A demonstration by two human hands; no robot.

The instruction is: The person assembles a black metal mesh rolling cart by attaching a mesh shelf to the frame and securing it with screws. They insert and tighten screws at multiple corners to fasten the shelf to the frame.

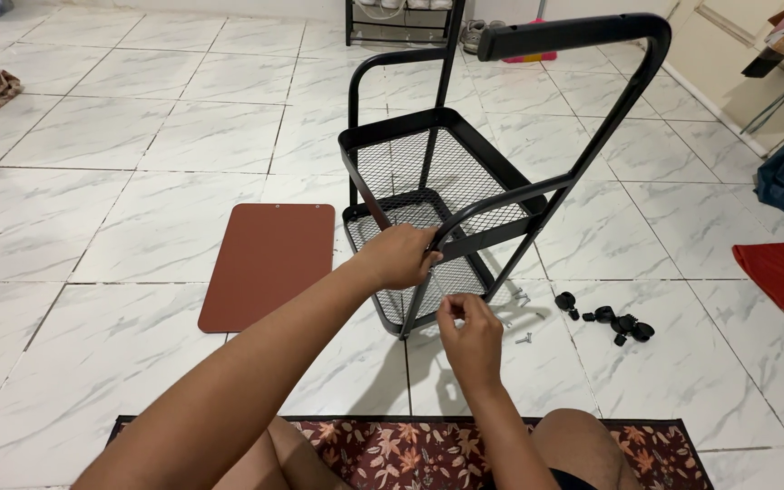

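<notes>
I see the black metal cart frame [465,181] with mesh trays standing on the white tiled floor [138,227], and my left hand [401,256] has its fingers wrapped around the rim of the lower tray. My right hand [469,331] sits just below, fingers pinched narrow on something too small to tell. Loose screws [524,338] and black caster wheels [619,324] lie right of it, a brown board [269,263] to the left.

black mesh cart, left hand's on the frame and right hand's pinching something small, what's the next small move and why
Probably bring the right hand up to the frame joint beside the left hand. The left hand steadies the black mesh cart at the lower basket's corner, the right pinches something small, too small to identify, just below it, and loose screws lie on the tiled floor nearby.
</notes>
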